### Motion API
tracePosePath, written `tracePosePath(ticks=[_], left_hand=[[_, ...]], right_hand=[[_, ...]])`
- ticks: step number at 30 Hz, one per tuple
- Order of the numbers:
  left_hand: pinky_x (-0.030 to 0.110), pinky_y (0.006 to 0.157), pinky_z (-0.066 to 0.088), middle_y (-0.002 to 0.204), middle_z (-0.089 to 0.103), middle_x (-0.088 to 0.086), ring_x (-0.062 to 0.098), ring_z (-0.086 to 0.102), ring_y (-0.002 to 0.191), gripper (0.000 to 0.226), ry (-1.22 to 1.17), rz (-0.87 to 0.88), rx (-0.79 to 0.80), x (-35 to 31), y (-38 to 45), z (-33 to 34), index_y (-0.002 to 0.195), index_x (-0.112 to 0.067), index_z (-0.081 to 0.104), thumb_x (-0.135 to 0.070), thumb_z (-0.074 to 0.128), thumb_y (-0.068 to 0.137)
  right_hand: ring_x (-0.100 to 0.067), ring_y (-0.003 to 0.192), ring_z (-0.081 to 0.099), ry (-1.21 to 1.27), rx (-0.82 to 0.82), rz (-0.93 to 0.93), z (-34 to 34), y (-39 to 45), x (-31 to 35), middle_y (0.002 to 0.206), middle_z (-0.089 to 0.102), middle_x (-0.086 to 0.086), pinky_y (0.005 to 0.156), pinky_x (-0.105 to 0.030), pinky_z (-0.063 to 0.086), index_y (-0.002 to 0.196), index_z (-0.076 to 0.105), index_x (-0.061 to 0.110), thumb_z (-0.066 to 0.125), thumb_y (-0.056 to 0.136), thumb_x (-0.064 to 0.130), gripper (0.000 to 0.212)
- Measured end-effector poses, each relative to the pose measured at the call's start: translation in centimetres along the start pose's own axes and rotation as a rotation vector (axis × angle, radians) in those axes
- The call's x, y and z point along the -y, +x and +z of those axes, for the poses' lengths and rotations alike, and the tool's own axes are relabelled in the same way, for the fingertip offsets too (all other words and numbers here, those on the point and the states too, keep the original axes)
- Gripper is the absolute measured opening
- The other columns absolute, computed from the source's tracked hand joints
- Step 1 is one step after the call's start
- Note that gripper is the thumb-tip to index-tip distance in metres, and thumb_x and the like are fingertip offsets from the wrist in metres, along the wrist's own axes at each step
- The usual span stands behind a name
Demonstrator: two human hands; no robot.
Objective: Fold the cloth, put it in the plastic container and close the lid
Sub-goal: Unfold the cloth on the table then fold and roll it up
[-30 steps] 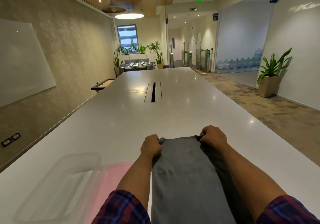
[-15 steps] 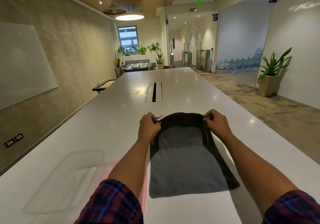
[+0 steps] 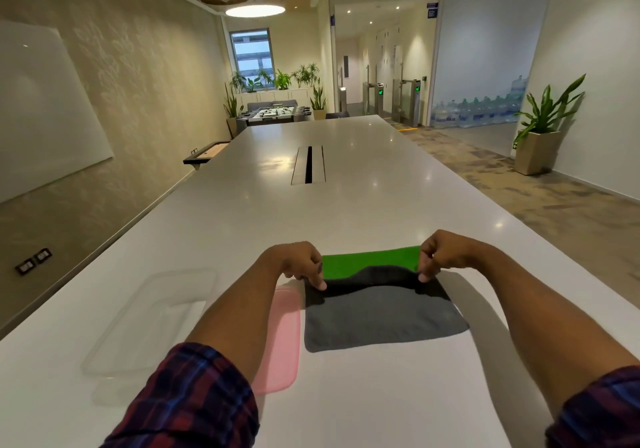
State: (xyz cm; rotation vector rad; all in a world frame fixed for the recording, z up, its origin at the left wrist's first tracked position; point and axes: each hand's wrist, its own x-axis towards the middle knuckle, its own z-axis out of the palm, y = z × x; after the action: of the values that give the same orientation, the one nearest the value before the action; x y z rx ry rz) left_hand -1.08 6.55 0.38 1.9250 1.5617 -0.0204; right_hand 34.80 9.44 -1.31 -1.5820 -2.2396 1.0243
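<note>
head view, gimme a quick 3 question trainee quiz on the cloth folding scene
1. True or false: both the left hand and the right hand pinch the far edge of the grey cloth.
2. Where does the pink lid lie? A) on the clear container B) flat on the table, between container and cloth C) under the cloth
3. Fill in: a strip of ___ cloth shows beyond the lifted grey edge.

Key: 1 true; 2 B; 3 green
</note>
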Motion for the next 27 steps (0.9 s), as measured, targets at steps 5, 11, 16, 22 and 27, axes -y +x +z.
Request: tracePosePath(ticks=[5, 11, 16, 22, 27], left_hand=[[0.021, 0.048, 0.026, 0.062, 0.058, -0.003, 0.012, 0.038, 0.049, 0.038, 0.129, -0.076, 0.243, -1.8, -0.7, 0.9, 0.057, -0.022, 0.054, -0.026, 0.089, 0.071], [0.024, 0.051, 0.023, 0.062, 0.043, 0.004, 0.016, 0.034, 0.052, 0.037, 0.335, -0.205, 0.446, -4.5, -1.4, 2.5, 0.064, -0.017, 0.051, -0.02, 0.084, 0.079], [0.029, 0.062, 0.036, 0.075, 0.053, 0.004, 0.02, 0.042, 0.066, 0.029, 0.554, -0.272, 0.475, -5.6, -1.4, 5.1, 0.097, -0.009, 0.064, -0.026, 0.083, 0.081], [0.032, 0.074, 0.04, 0.08, 0.054, 0.007, 0.022, 0.046, 0.074, 0.028, 0.593, -0.361, 0.534, -5.7, -1.9, 6.2, 0.086, -0.009, 0.063, -0.031, 0.081, 0.083], [0.029, 0.063, 0.037, 0.069, 0.05, 0.003, 0.019, 0.041, 0.061, 0.03, 0.564, -0.397, 0.596, -5.6, -2.6, 6.4, 0.074, -0.012, 0.061, -0.034, 0.079, 0.085]], right_hand=[[-0.017, 0.057, 0.045, -0.042, 0.22, 0.134, 0.3, -1.3, -0.2, 0.069, 0.063, -0.013, 0.053, -0.027, 0.028, 0.071, 0.079, 0.013, 0.097, 0.059, 0.011, 0.021], [-0.014, 0.05, 0.034, -0.141, 0.324, 0.227, 1.0, -2.8, -0.1, 0.058, 0.056, -0.003, 0.048, -0.024, 0.021, 0.071, 0.079, 0.018, 0.098, 0.055, 0.017, 0.024], [-0.012, 0.046, 0.032, -0.274, 0.434, 0.319, 1.8, -3.9, 0.1, 0.056, 0.055, 0.003, 0.046, -0.023, 0.021, 0.077, 0.08, 0.021, 0.097, 0.056, 0.024, 0.028], [-0.012, 0.046, 0.031, -0.283, 0.445, 0.347, 2.0, -4.3, 0.7, 0.058, 0.056, 0.004, 0.046, -0.022, 0.02, 0.077, 0.08, 0.023, 0.096, 0.06, 0.024, 0.023], [-0.011, 0.04, 0.029, -0.35, 0.492, 0.418, 2.3, -4.4, 1.1, 0.049, 0.049, 0.008, 0.043, -0.018, 0.02, 0.071, 0.077, 0.024, 0.096, 0.059, 0.031, 0.023]])
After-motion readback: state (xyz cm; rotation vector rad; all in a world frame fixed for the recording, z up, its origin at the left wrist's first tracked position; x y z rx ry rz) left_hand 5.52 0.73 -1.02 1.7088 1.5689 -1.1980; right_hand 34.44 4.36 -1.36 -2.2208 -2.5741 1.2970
